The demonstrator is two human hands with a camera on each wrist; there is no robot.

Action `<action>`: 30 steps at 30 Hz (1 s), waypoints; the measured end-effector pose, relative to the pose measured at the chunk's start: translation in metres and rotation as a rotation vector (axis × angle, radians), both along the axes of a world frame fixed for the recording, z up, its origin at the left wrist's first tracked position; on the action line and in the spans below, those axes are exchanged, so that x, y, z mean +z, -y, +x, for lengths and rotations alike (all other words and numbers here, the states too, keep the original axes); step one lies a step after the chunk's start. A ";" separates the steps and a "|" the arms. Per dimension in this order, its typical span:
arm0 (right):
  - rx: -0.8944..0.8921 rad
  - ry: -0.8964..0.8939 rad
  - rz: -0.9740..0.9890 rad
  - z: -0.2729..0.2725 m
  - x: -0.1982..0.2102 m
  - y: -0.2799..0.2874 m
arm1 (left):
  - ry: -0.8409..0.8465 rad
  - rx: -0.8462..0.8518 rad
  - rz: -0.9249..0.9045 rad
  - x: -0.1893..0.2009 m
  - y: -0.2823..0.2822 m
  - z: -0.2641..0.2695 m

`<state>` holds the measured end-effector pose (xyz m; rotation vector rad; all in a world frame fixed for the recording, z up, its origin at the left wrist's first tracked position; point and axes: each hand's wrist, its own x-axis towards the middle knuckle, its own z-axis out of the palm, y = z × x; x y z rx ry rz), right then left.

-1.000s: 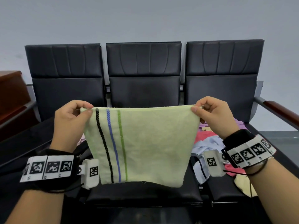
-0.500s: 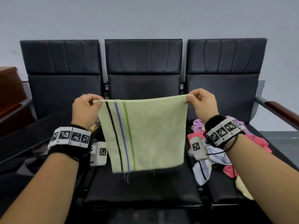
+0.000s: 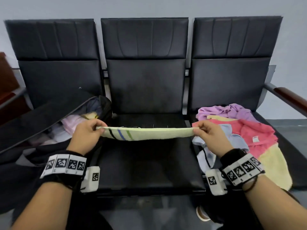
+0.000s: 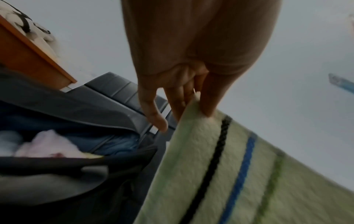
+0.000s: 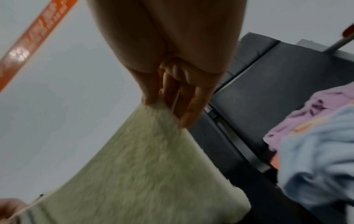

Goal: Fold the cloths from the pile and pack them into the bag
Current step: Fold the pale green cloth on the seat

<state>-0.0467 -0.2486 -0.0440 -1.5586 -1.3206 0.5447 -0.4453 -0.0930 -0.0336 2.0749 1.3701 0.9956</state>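
A pale green cloth point(image 3: 149, 133) with black, blue and green stripes is stretched between my hands just above the middle seat point(image 3: 146, 163). My left hand point(image 3: 88, 135) pinches its left corner and my right hand point(image 3: 209, 135) pinches its right corner. In the left wrist view thumb and fingers point(image 4: 207, 106) clamp the cloth point(image 4: 239, 174) edge by the black stripe. In the right wrist view my right hand point(image 5: 168, 106) nips the cloth point(image 5: 143, 166) corner. An open black bag point(image 3: 49, 120) with folded cloths inside lies on the left seat. The pile of cloths point(image 3: 245, 130) lies on the right seat.
Three black chairs stand in a row against a grey wall. A wooden armrest point(image 3: 290, 97) runs along the far right. A brown wooden cabinet point(image 3: 6, 80) stands at the far left. A shoe point(image 3: 202, 214) shows on the floor under the right seat.
Both hands have lowered the cloth from chest height, where it hung upright, down over the middle seat, so it now appears edge-on as a narrow band. The view has tipped downward.
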 end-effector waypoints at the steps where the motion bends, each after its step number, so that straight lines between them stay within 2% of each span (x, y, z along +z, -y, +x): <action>1: 0.039 -0.030 -0.071 0.000 -0.010 0.006 | -0.041 -0.029 -0.078 -0.010 0.005 -0.004; 5: 0.148 -0.079 -0.257 0.005 -0.035 0.023 | -0.132 -0.177 -0.411 -0.041 0.024 -0.018; 8: 0.167 -0.076 -0.329 0.008 -0.044 0.027 | -0.102 -0.250 -0.548 -0.055 0.032 -0.023; 13: 0.061 -0.072 -0.333 0.010 -0.060 0.013 | -0.059 -0.189 -0.505 -0.069 0.023 -0.019; 19: -0.112 -0.062 -0.293 0.013 -0.089 -0.026 | -0.035 0.008 -0.462 -0.098 0.001 0.002; 24: -0.152 0.035 -0.313 0.019 -0.113 -0.063 | -0.087 0.119 -0.430 -0.119 -0.020 0.018; 30: -0.142 0.130 -0.344 0.025 -0.132 -0.100 | -0.122 0.164 -0.470 -0.140 -0.046 0.025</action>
